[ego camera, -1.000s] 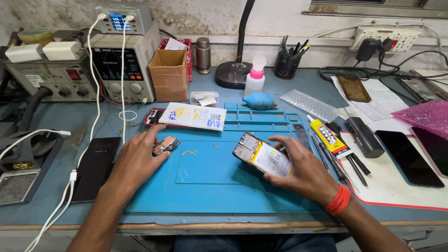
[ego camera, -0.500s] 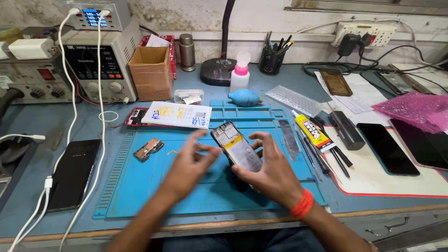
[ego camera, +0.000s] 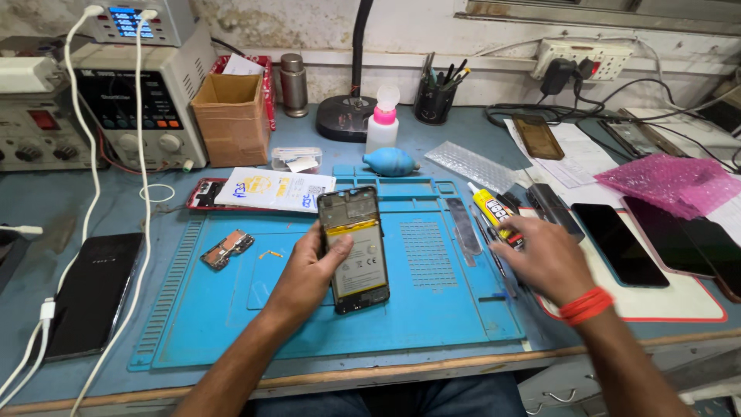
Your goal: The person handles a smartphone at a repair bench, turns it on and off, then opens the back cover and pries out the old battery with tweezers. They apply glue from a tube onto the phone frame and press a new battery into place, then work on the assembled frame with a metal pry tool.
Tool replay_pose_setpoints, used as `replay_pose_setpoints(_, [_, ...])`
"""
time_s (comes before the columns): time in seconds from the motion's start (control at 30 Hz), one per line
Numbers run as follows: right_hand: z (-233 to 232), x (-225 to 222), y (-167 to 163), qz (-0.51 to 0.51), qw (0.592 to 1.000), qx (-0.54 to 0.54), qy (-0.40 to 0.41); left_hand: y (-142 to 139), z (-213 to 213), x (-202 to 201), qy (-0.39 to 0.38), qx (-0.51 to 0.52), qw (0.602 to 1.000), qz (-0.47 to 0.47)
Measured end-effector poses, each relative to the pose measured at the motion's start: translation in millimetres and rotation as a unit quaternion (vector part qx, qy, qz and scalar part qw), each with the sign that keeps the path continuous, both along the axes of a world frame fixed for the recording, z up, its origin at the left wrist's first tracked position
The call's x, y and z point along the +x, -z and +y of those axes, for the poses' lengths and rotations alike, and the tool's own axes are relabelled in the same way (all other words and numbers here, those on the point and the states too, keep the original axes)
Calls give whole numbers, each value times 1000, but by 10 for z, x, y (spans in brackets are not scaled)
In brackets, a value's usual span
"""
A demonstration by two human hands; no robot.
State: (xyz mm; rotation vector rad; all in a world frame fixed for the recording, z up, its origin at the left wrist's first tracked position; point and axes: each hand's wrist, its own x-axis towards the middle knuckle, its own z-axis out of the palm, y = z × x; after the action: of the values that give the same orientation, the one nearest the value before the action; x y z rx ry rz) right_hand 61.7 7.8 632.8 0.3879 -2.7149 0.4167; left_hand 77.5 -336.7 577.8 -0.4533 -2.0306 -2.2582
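The opened phone (ego camera: 353, 249), back off and battery showing, is held over the blue mat (ego camera: 432, 309) in the left hand (ego camera: 309, 274), whose grip closes around its edge. The right hand (ego camera: 544, 259), fingers spread and empty, rests by the glue tube (ego camera: 496, 214) and tools; judging by this, a tool pick-up is in hand, calling for a fine pinch.

The light over my bench is even and bright, coming from above and a little in front, so my left hand (ego camera: 309, 270) throws only a soft shadow onto the blue mat (ego camera: 432, 309). The dark phone screens (ego camera: 617, 243) by the bench's right edge carry a dull sheen. My right hand (ego camera: 544, 259) is slightly smeared. Lines bow outward near the frame's corners.
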Motion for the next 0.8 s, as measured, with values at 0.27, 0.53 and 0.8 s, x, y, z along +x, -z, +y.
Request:
replay_pose_setpoints(0.27, [401,-269,110,-292,944,-92,122,-44,44,65,-10,-16,1000,-3])
replay_pose_setpoints(0.53, [656,-263,231,-345,903,-246,66,-174,90,112,0,22,1000,19])
replay_pose_setpoints(0.8, [713,-170,149,-238,927,-281,78,-298,-26,159,-1,5,1000,-2])
